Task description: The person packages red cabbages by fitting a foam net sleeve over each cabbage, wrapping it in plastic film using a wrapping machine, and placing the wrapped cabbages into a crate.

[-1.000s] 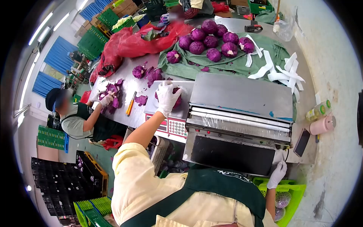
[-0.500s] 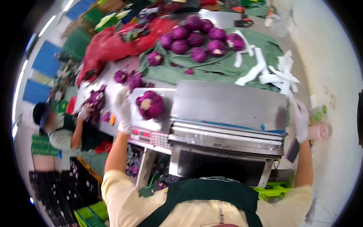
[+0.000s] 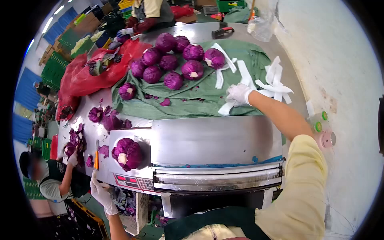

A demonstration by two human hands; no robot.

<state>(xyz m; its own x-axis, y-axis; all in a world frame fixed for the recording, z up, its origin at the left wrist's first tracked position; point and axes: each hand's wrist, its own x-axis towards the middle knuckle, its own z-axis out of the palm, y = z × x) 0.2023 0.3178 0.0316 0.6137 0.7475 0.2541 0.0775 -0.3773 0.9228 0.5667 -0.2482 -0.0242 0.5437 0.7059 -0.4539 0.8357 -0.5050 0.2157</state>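
Note:
My right hand [image 3: 239, 95], white-gloved, reaches over the green cloth [image 3: 188, 106] with fingers curled on a white strip [image 3: 226, 109], whose ends show on either side of the hand. At lower left, my gloved left hand [image 3: 102, 193] has its fingers stretched out, just below the orange handle of a knife [image 3: 96, 158] on the table; whether they touch is unclear. A red cabbage [image 3: 128, 154] with its pale cut stem showing sits on the scale [image 3: 138, 182], which has a lit red display. Beside the scale stands a wrapping machine with a metal top [image 3: 216, 136].
Several red cabbages [image 3: 168, 63] lie on the cloth, with more white strips [image 3: 275, 80] at right. A red mesh bag [image 3: 84, 78] lies left. A co-worker [image 3: 54, 176] handles purple leaves [image 3: 76, 142]; another person [image 3: 152, 12] stands behind. The wall [image 3: 320, 48] borders the right.
My right hand has moved from the machine's right side onto a white strip on the cloth. My left hand has dropped from beside the scale toward the lower left. The view has shifted.

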